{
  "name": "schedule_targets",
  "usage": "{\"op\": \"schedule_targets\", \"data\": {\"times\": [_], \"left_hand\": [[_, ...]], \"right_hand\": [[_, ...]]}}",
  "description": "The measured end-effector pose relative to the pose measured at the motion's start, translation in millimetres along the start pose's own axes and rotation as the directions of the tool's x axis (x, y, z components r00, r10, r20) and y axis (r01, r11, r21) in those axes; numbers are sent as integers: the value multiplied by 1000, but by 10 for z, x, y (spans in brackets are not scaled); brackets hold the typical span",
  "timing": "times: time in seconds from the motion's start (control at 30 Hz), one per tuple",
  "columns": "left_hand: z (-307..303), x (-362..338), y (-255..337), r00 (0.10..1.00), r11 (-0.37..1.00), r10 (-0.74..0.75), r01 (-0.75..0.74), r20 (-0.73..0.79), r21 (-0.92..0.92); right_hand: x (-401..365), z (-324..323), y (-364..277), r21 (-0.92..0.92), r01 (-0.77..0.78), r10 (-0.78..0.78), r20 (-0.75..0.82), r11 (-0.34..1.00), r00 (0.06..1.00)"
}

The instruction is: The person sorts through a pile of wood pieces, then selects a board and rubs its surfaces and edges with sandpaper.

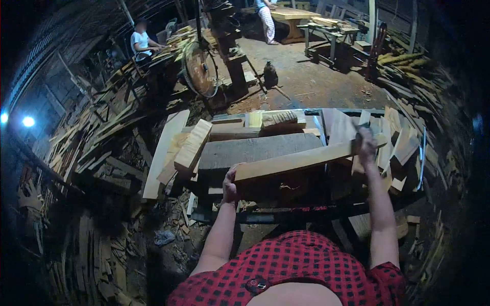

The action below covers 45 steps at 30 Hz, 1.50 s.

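A long, pale wooden board [301, 161] is held between my two hands, slanting up to the right above a pile of wood. My left hand [230, 184] is wrapped round its left end. Near its right end, my right hand [365, 147] grips the board, its fingers over the top edge. Behind the board lies a wide, grey-brown plank [250, 149]. Left of that plank rests a thick, light block [193, 145]. A short, rough-edged block [279, 119] sits at the far side of the pile.
Cut wood pieces [406, 144] crowd the right side. A large wheel [200, 70] stands ahead on the left. One person [143, 42] is at the back left, another [267, 21] beside a wooden table [293, 14]. Scrap wood covers the ground at left.
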State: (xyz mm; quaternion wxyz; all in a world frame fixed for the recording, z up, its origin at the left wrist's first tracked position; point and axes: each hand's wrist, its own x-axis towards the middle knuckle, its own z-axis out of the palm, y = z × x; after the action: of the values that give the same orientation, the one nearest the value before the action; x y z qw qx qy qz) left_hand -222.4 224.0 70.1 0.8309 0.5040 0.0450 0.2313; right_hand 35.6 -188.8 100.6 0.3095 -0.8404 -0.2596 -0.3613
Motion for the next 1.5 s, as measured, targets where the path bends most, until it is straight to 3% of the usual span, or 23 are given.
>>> {"op": "schedule_targets", "data": {"times": [0.07,0.1,0.13,0.17,0.27,0.3,0.33,0.43,0.47,0.6,0.7,0.77,0.83,0.9,0.93,1.0,1.07,1.13,1.23,1.27,1.3,1.4,1.5], "left_hand": [[-65,-9,-91,999,993,-48,46,-10,-111],[-84,-21,-183,987,977,161,-160,4,144],[-123,-21,-250,934,855,350,-349,70,384],[-101,-28,-199,932,852,356,-352,64,386],[-26,6,-82,983,977,177,-181,47,109],[-98,63,-139,998,998,60,-59,24,-37],[-148,72,-171,998,981,-62,64,17,-181],[31,-3,-37,998,998,-45,43,-44,-41],[160,-65,74,998,999,-44,42,-44,-35],[101,-38,34,1000,1000,14,-14,-2,-6],[-26,26,-44,1000,1000,-28,28,-13,0],[77,-51,-4,998,998,60,-60,6,-11],[-93,-8,-175,986,984,160,-163,43,71],[-163,-12,-204,961,949,263,-273,83,156],[-125,-34,-185,972,955,230,-237,55,178],[-112,-30,-164,980,959,199,-200,25,199],[-144,17,-161,959,948,246,-268,139,173],[-209,55,-207,982,976,168,-178,87,127],[-230,38,-255,996,989,86,-89,23,114],[-218,41,-255,995,984,101,-102,12,147],[-152,18,-194,995,983,104,-104,13,153],[-48,-42,-66,995,990,103,-104,17,99],[-196,8,-214,998,996,54,-56,28,63]], "right_hand": [[78,-105,162,-321,-298,364,171,899,916],[50,40,193,-354,-220,219,-42,909,975],[-22,120,235,-349,-212,212,-39,913,976],[-25,120,-94,-313,-100,114,25,945,993],[-116,476,-1112,92,191,-197,53,977,979],[-310,716,-1331,532,113,-231,161,839,960],[-268,664,-1920,482,225,-296,76,847,952],[-453,628,-2818,319,267,-398,483,910,780],[-431,543,-2953,295,343,-450,506,892,736],[-351,522,-2597,375,284,-449,493,882,745],[-214,506,-1851,420,227,-311,144,879,939],[-23,310,-1241,449,169,-266,163,878,950],[68,157,-604,95,208,-215,68,974,974],[116,-36,-201,-74,-57,65,112,996,991],[59,18,-58,-228,-105,109,4,968,994],[48,91,-96,-474,-39,21,-44,879,999],[77,117,-466,-183,-137,170,179,974,969],[-74,484,-940,220,11,-44,146,975,988],[-367,611,-2247,275,198,-272,267,941,924],[-443,652,-2497,469,163,-347,338,868,875],[-482,566,-2758,338,297,-425,419,893,802],[-418,474,-2746,342,361,-490,468,868,735],[-299,391,-2224,326,254,-365,347,911,864]]}}
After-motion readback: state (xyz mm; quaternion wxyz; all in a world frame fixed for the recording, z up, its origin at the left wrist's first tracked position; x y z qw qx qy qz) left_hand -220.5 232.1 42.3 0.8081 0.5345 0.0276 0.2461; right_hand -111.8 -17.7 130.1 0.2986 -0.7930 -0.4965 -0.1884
